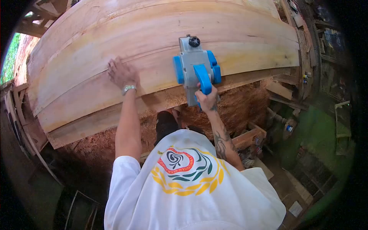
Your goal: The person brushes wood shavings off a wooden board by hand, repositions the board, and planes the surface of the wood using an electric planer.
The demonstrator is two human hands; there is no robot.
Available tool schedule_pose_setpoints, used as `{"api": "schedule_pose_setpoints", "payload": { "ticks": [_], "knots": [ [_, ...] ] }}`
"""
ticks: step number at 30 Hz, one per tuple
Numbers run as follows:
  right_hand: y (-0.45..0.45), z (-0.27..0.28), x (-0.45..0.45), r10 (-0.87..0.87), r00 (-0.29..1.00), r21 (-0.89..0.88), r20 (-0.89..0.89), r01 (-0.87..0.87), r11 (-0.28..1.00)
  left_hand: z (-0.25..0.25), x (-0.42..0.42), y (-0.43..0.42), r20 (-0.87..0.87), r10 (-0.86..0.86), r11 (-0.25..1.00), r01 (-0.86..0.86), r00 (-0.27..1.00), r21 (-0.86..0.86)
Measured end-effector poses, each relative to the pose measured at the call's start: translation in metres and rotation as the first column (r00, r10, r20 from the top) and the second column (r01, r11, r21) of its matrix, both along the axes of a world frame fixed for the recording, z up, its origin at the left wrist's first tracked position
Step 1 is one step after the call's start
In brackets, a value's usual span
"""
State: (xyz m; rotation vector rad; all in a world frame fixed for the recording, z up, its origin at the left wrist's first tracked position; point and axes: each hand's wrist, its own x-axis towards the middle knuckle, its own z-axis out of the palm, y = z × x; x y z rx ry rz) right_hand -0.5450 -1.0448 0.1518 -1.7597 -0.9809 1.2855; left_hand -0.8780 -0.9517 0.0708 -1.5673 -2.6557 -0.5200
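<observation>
In the head view my right hand [207, 99] is wrapped round the blue handle of a grey and blue electric hand planer [193, 61]. The planer lies across the near boards, its front pointing away from me and its rear reaching past their near edge. A black knob sits at its far end. My left hand [122, 73], with a metal watch [128, 89] at the wrist, rests on the wide wooden boards [92, 90], left of the planer. Its fingers are stretched out and slightly blurred, with nothing held.
Reddish sawdust [245, 101] is heaped below the boards' near edge. Offcuts such as a wood block [280, 90] and a wooden box-like piece [249, 138] lie at the right. Timber frames stand along the left side, and a green floor [310, 119] shows at the right.
</observation>
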Motion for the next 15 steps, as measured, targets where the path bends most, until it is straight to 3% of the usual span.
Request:
{"api": "schedule_pose_setpoints", "payload": {
  "ticks": [3, 8, 12, 15],
  "knots": [
    [0.007, 0.008, -0.001, 0.003, 0.998, -0.077, -0.055, -0.008, 0.997, -0.006, 0.001, 0.000, -0.016, 0.003, 0.999, -0.002, 1.000, 0.034],
    [0.079, -0.018, -0.013, 0.046, 0.999, 0.157, 0.008, -0.046, 0.987, -0.009, -0.001, -0.002, -0.034, -0.007, 0.999, 0.009, 0.999, 0.050],
    [0.126, -0.019, -0.027, 0.058, 0.997, 0.203, 0.052, -0.068, 0.977, -0.017, -0.006, -0.002, -0.003, -0.033, 0.997, 0.033, 0.999, 0.072],
    [0.105, -0.010, -0.016, 0.067, 0.995, 0.189, 0.071, -0.079, 0.979, -0.018, -0.005, -0.003, -0.062, -0.018, 0.998, 0.022, 0.998, 0.056]
  ]
}}
